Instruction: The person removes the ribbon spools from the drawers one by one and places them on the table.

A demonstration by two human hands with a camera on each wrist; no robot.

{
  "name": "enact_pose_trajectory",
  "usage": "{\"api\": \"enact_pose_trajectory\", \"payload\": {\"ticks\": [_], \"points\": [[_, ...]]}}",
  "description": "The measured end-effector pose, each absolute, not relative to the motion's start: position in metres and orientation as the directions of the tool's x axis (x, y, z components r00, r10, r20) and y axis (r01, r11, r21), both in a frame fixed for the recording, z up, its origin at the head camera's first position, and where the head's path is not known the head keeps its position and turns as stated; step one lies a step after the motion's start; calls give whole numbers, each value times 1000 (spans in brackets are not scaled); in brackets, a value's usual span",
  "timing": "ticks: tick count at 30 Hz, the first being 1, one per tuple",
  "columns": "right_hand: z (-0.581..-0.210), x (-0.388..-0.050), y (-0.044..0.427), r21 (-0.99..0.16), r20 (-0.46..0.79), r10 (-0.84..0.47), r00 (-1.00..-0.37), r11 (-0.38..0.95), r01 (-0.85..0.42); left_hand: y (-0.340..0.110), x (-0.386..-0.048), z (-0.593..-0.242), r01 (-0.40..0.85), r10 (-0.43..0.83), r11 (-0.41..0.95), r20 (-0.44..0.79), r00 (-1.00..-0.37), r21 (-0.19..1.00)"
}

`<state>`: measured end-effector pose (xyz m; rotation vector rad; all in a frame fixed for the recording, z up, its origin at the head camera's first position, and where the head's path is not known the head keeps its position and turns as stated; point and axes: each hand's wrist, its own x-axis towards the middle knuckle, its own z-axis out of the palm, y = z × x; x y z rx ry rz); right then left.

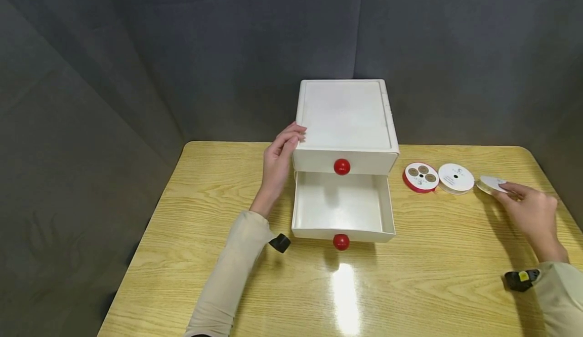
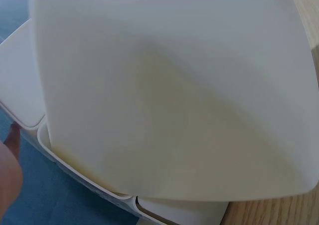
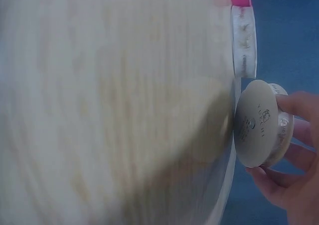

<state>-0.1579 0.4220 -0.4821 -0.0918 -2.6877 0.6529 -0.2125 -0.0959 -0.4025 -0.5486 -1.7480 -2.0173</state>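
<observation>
Though tilted, spool [image 3: 261, 127] between thumb and fingers of right hand [image 1: 532, 210]

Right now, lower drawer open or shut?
Open: the lower drawer juts out past the upper drawer, its inside floor showing in the head view.

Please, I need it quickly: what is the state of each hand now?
Left hand: open, touching the left edge of the white cabinet.
Right hand: closed, holding a ribbon spool.
</observation>
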Motion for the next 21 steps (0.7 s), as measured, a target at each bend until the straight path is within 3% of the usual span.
{"api": "enact_pose_trajectory", "payload": {"ticks": [7, 21], "points": [[-485, -163, 425, -405, 385, 93, -918, 911, -77, -95, -212, -402, 541, -52, -116, 539, -841, 833], [-486, -169, 429, -381, 236, -51, -970, 914, -141, -95, -211, -402, 537, -59, -112, 534, -843, 836]]}}
